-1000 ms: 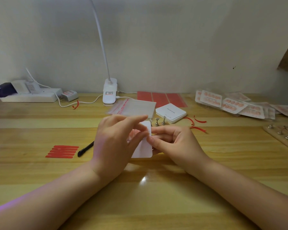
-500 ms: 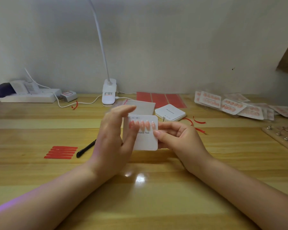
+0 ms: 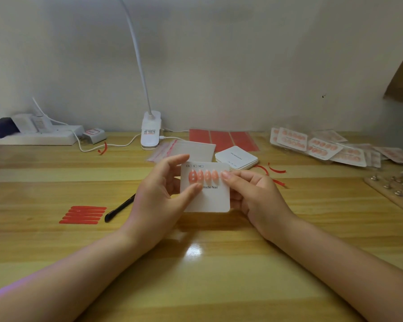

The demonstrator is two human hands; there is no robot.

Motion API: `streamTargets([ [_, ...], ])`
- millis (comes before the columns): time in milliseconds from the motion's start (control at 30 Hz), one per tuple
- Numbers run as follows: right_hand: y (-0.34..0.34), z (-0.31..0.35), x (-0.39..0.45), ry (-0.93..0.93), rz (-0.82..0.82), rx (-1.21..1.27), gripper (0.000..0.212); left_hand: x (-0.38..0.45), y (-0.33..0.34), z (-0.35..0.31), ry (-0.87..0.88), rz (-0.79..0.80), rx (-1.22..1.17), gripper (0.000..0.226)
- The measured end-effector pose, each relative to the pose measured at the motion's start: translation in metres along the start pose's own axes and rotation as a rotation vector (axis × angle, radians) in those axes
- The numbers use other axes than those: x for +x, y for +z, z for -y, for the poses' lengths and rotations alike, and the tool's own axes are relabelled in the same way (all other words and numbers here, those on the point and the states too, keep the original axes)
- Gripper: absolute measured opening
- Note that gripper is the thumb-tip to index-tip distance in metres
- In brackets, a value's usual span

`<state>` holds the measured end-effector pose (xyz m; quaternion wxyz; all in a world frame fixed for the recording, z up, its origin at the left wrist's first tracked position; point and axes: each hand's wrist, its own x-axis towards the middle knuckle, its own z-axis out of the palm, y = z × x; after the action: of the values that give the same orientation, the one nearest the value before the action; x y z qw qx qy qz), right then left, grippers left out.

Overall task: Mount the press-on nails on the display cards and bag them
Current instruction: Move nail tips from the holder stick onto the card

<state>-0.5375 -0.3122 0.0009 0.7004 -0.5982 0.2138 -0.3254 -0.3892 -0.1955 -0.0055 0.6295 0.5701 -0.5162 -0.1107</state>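
A white display card (image 3: pixel 209 198) is held upright over the middle of the wooden table, its printed face toward me. A row of several coral press-on nails (image 3: pixel 203 176) sits across its upper half. My left hand (image 3: pixel 159 196) grips the card's left edge, thumb on the front under the nails, fingers behind. My right hand (image 3: pixel 254 194) holds the right edge, with a fingertip on the nail at the right end of the row. Behind the card lie clear bags (image 3: pixel 184 148) with red seal strips and a stack of blank cards (image 3: pixel 237 157).
Red adhesive strips (image 3: pixel 83 214) and a black pen (image 3: pixel 119 209) lie at the left. Red sheets (image 3: pixel 222 139) and a clip lamp (image 3: pixel 150 131) stand at the back. Bagged finished cards (image 3: pixel 323 147) pile at the right, beside a wooden board with studs (image 3: pixel 396 191). A power strip (image 3: pixel 37 135) sits back left.
The card has been tilted up from lying low between my hands to face me, showing the nail row. My left index finger has lifted off the card's front.
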Motion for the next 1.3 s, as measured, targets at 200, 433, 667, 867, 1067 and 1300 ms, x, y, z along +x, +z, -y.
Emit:
streamTargets([
  [200,0.001,-0.001,0.001,-0.023,-0.036,-0.059,0.031,-0.001,0.000,0.002,-0.006,-0.005,-0.035,0.054],
  [433,0.002,-0.001,-0.003,-0.168,-0.153,-0.303,0.023,-0.004,0.002,-0.001,0.003,0.020,-0.042,0.056],
  [667,0.005,0.002,-0.005,-0.146,-0.064,-0.165,0.035,0.000,0.002,0.000,-0.069,-0.035,-0.058,0.058],
  [867,0.004,0.001,-0.004,-0.119,-0.042,-0.130,0.024,0.000,0.002,-0.002,-0.071,-0.044,-0.064,0.058],
  [1067,0.004,0.002,-0.004,-0.154,-0.027,-0.185,0.016,-0.001,0.001,-0.002,-0.071,-0.020,-0.016,0.058],
  [1300,0.009,0.001,-0.010,-0.152,0.030,-0.195,0.022,0.000,0.001,-0.010,0.521,-0.104,0.745,0.044],
])
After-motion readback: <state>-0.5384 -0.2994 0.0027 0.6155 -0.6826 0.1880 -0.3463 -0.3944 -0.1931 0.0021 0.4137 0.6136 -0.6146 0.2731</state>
